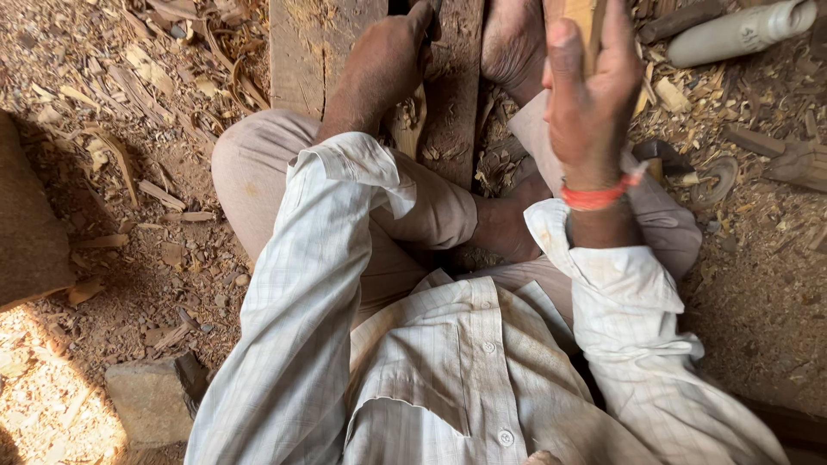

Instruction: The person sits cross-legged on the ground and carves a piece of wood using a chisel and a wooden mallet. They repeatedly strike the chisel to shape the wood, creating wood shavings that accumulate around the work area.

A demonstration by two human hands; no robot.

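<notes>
Right hand (590, 103) grasps a wooden piece (584, 17); left hand's (388, 60) grip unclear, above chip-strewn ground (129, 172).

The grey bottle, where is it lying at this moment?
In the head view, the grey bottle lies on its side at the top right corner, on the ground among wood chips, just right of the right hand that holds a wooden piece.

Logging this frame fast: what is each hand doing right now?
Left hand: closed around a dark tool handle, over the wooden plank.
Right hand: closed on a pale wooden piece, held up.
</notes>
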